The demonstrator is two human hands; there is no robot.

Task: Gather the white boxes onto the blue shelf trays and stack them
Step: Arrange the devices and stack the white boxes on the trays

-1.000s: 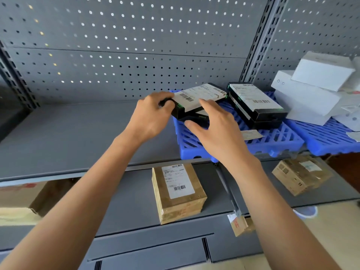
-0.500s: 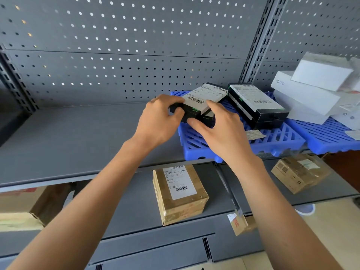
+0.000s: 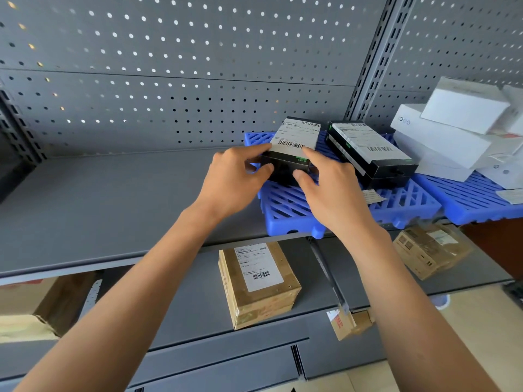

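- Two hands work one black box, which lies on the left blue tray on the grey shelf.
- Left hand pinches the box's near left corner, thumb on the front face, fingers curled over the top edge.
- Right hand clamps the near right corner the same way, thumb low on the front.
- Doing this well likely means squaring the box up beside the second black stack and keeping it flat on the tray ribs before letting go.
- White boxes are piled loosely on the right tray, some tilted; they look unstacked as yet.
- Push evenly from both corners, so the box does not skew.
- Brown parcels sit on the lower shelf.
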